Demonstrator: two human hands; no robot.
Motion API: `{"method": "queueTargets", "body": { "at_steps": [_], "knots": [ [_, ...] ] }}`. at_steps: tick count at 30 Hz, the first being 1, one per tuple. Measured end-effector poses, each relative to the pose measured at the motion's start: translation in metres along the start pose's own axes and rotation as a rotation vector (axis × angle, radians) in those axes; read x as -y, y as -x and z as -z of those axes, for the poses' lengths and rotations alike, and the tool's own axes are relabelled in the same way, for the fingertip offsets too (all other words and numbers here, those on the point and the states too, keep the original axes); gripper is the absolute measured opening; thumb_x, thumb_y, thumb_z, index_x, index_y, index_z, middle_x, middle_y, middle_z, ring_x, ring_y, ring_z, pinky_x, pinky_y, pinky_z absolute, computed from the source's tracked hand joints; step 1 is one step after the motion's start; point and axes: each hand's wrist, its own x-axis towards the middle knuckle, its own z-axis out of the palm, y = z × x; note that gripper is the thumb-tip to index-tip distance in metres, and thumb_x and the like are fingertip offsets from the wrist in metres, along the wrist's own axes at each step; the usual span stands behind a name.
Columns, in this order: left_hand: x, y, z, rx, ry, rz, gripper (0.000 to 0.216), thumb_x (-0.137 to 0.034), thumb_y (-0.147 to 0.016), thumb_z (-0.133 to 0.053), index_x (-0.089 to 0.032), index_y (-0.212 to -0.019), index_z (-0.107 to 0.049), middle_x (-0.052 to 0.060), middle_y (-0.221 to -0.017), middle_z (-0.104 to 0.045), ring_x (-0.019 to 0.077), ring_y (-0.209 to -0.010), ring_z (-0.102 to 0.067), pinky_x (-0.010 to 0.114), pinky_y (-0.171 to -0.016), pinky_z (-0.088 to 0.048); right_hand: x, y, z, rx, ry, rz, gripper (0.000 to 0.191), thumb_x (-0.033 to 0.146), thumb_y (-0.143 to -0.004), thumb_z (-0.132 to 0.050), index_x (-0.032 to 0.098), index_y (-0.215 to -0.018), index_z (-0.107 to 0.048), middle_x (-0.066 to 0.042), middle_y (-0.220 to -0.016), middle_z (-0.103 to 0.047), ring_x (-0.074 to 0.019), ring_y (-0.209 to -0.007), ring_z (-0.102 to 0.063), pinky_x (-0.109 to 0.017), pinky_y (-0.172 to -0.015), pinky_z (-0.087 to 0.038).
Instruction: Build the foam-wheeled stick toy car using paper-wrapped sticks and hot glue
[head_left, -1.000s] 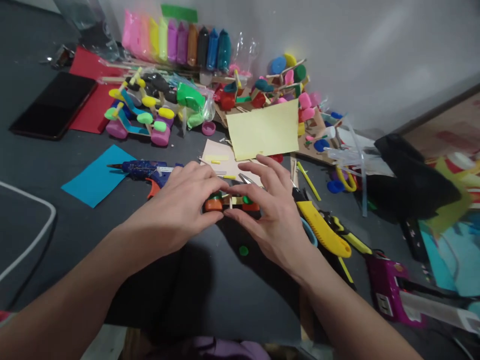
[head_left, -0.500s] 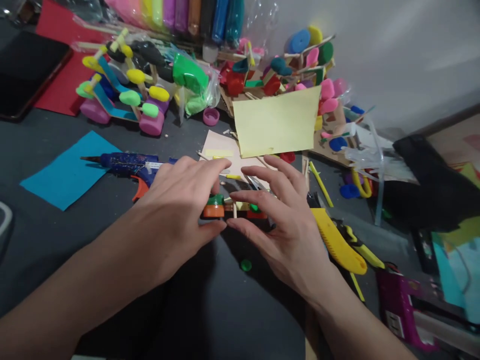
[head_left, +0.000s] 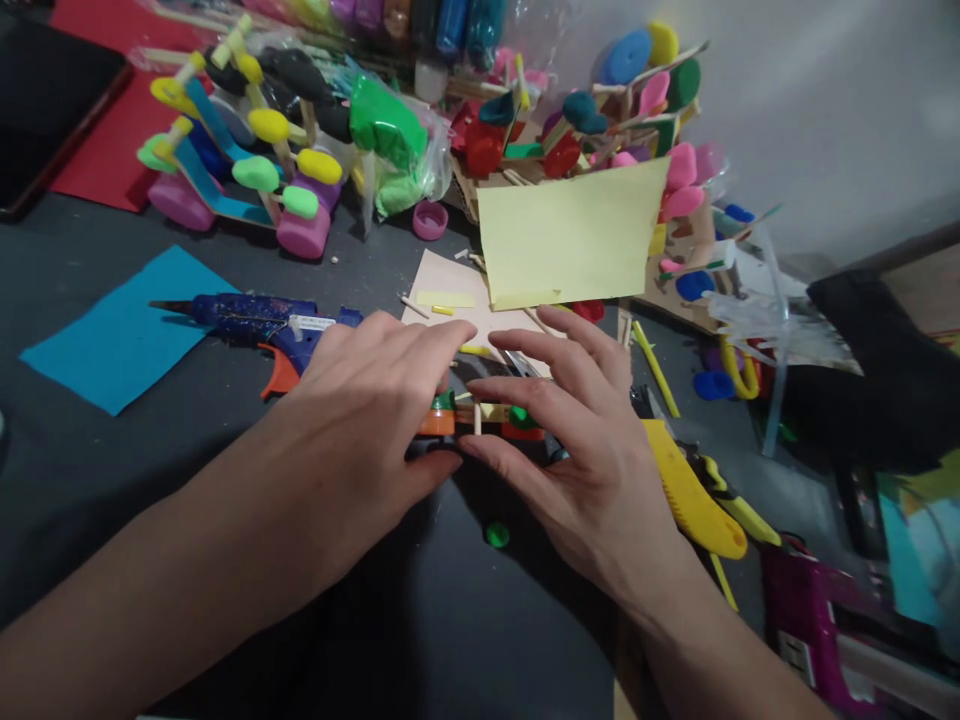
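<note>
A small craft model with orange wheel-like caps [head_left: 437,424] and green pieces is low on the dark table between my hands. My left hand [head_left: 367,410] is closed about its left end, thumb below and fingers above, hiding much of it. A short pale wooden stick [head_left: 478,420] stands upright at the model's middle. My right hand [head_left: 581,430] pinches this stick between index finger and thumb, with its other fingers spread above. At the right end a green knob [head_left: 518,416] shows under that hand. Nearer me lies a loose green disc [head_left: 496,534].
A blue glue gun [head_left: 255,318] lies left on blue paper [head_left: 112,345]. Pale yellow paper [head_left: 574,235] is ahead, with toy cars [head_left: 247,190] at the back left. A yellow cutter [head_left: 694,495] and a purple tool [head_left: 814,620] lie at right.
The view has shifted slightly, so the table's things sit a little differently in the picture. Both hands keep nearly the same hold on the model and stick.
</note>
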Motion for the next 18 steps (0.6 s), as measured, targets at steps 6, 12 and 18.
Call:
{"method": "queueTargets", "body": {
  "at_steps": [6, 12, 18],
  "knots": [
    [-0.001, 0.0, 0.0, 0.005, 0.018, 0.011, 0.062, -0.022, -0.081, -0.07, -0.022, -0.14, -0.052, 0.009, -0.117, -0.069, 0.0355, -0.108, -0.059, 0.045, -0.086, -0.041, 0.0, -0.001, 0.0, 0.006, 0.006, -0.001, 0.015, 0.03, -0.095, -0.07, 0.025, -0.108, -0.069, -0.011, -0.131, -0.068, -0.0362, -0.141, -0.046, -0.063, -0.116, -0.035],
    [0.0, 0.0, 0.013, -0.036, 0.239, 0.105, 0.041, -0.035, -0.083, -0.074, -0.027, -0.123, -0.066, 0.004, -0.1, -0.07, 0.0281, -0.091, -0.062, 0.039, -0.075, -0.044, 0.004, 0.001, 0.004, -0.11, -0.004, 0.035, 0.021, 0.027, -0.093, -0.074, 0.021, -0.112, -0.068, -0.014, -0.132, -0.068, -0.0336, -0.138, -0.05, -0.06, -0.117, -0.037],
    [-0.013, 0.001, 0.021, 0.126, 0.82, 0.271, 0.025, -0.046, -0.095, -0.063, -0.025, -0.087, -0.075, 0.0, -0.075, -0.069, 0.0164, -0.066, -0.059, 0.025, -0.053, -0.04, 0.019, 0.005, 0.016, -0.262, 0.005, 0.113, 0.023, 0.025, -0.092, -0.075, 0.026, -0.113, -0.066, -0.011, -0.135, -0.066, -0.0324, -0.139, -0.052, -0.059, -0.117, -0.039]
  ]
}}
